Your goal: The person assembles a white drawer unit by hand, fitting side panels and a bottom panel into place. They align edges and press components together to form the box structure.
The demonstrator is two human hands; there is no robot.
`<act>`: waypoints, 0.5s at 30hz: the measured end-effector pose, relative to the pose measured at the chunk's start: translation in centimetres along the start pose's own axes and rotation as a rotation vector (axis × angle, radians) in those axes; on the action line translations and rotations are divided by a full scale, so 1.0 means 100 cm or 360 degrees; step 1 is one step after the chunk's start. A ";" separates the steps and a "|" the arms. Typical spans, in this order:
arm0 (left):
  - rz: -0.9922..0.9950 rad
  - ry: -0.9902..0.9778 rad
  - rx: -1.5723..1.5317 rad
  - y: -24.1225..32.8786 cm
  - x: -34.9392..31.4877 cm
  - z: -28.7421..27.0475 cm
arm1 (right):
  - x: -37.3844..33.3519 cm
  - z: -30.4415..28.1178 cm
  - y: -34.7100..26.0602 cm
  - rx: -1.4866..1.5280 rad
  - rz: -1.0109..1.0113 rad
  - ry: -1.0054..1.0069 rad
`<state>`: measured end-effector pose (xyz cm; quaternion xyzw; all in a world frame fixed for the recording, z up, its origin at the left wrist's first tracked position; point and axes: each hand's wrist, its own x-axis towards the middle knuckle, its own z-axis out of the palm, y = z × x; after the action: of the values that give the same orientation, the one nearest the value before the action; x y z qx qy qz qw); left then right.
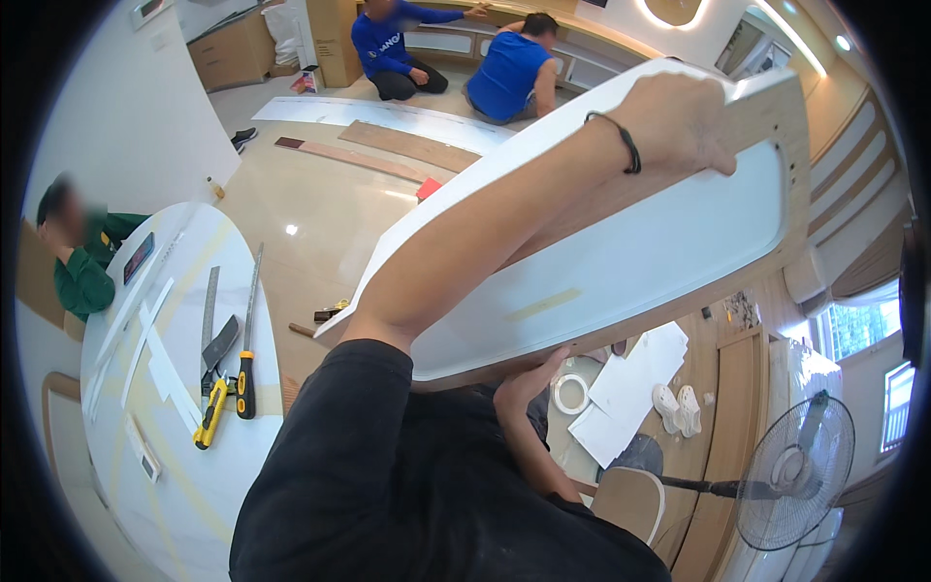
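Note:
A large wood-framed panel (630, 262) with a white rounded inset and a white side face is held up at a slant in front of me. My left hand (679, 121) reaches across it and grips the wooden frame near its far right end, fingers folded over the edge. A dark cord circles that wrist. Below, my right hand (529, 383) supports the near edge, its thumb against the wood and its other fingers mostly hidden. A short strip of yellowish tape (543, 305) sticks to the white inset.
On the left, a white oval table (175, 504) carries a handsaw (246, 388), yellow utility knife (211, 417), steel ruler (209, 310) and white strips. A person in green (82, 272) sits beside it. Two people in blue crouch beyond long boards (417, 141). A fan (790, 470) stands right.

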<state>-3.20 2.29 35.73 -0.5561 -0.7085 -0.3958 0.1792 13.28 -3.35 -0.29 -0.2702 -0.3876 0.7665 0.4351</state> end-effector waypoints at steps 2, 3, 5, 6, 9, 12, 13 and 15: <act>-0.0029 -0.0112 0.0014 0.000 -0.002 0.026 | -0.003 -0.012 0.005 -0.0033 0.0127 0.0066; -0.0053 -0.0177 0.0008 0.001 -0.002 0.038 | -0.004 -0.016 0.006 -0.0036 0.0221 0.0166; -0.0033 -0.0199 -0.0065 0.003 0.006 0.059 | -0.004 -0.016 0.005 0.0073 0.0139 0.0085; -0.0020 -0.0254 -0.0096 0.004 0.013 0.068 | -0.004 -0.013 0.004 0.0153 0.0081 0.0061; 0.0116 -0.0410 -0.0093 0.009 0.035 0.088 | -0.012 0.002 0.000 0.0427 0.0189 0.0015; 0.0169 -0.0567 -0.0167 0.020 0.046 0.113 | -0.021 0.014 -0.001 0.0484 0.0268 0.0137; 0.0211 -0.0584 -0.0200 0.021 0.046 0.122 | -0.023 0.017 0.000 0.0522 0.0257 0.0135; 0.0247 -0.0635 -0.0264 0.020 0.043 0.140 | -0.028 0.015 0.002 0.0341 0.0289 0.0204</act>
<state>-0.12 15.88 30.72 -0.6890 -0.6500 -0.3199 0.0192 13.40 -6.41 0.60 -0.3045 -0.2491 0.8209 0.4140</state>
